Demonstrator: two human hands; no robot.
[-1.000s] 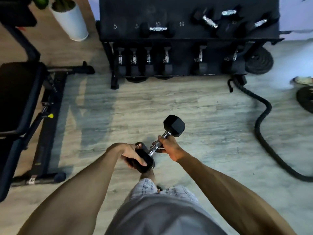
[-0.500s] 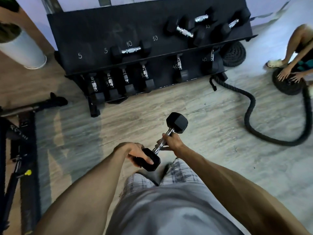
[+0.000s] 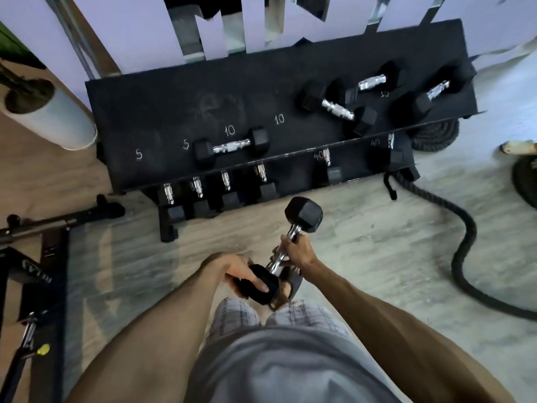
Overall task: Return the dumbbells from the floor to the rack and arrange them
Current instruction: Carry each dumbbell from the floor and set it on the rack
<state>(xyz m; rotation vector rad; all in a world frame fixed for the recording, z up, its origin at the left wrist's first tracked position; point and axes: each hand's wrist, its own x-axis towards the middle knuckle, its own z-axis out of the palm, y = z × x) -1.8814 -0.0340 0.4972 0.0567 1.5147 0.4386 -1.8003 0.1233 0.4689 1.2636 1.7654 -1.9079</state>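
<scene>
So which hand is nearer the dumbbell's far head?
Right. The right hand grips the handle just below the dumbbell's far head; the left hand holds the near head, at the opposite end.

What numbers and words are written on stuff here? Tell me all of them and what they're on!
"5": chalk on the top shelf of the rack, far left.
"5": top shelf, beside the first.
"10": top shelf, above a lying dumbbell.
"10": top shelf, further right.
"40": lower shelf.
"40": lower shelf, fainter.
Marks near the right dumbbells, by the lower-left handles and on the bench frame: too blurred to read.
</scene>
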